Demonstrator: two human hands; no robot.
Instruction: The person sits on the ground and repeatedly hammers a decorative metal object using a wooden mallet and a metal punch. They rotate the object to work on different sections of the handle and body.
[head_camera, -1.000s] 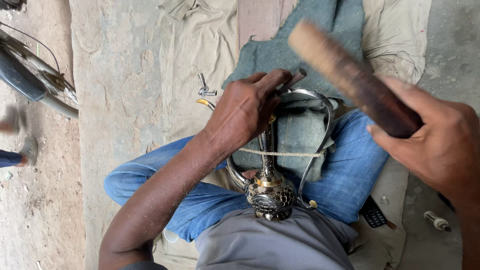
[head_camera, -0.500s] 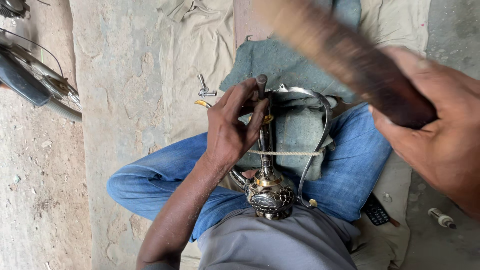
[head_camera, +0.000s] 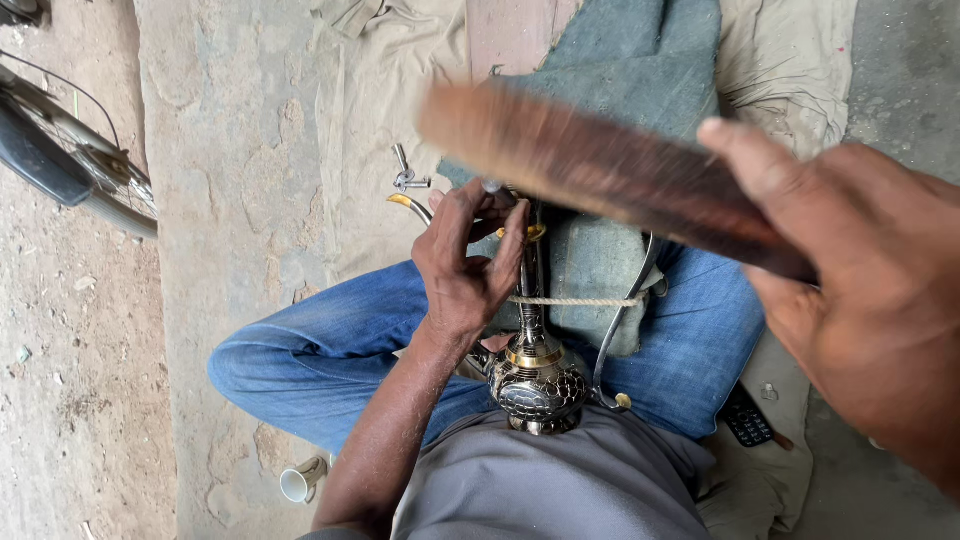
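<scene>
Your left hand (head_camera: 468, 262) is curled round a slim tool at the neck of the ornate metal ewer (head_camera: 535, 375), which lies along your lap with its round body against your shirt and a cord (head_camera: 575, 300) tied across the neck. Your right hand (head_camera: 865, 290) is closed round a wooden mallet (head_camera: 600, 170), raised and blurred. Keep the tool steady and strike squarely; keep your fingers below the tool's head. The small white cup (head_camera: 297, 482) lies on its side on the ground; whether anything is in it, probably nothing, I can't see.

A beige cloth (head_camera: 400, 90) covers the concrete floor (head_camera: 215, 200), bearing a grey-green mat (head_camera: 640, 60).
</scene>
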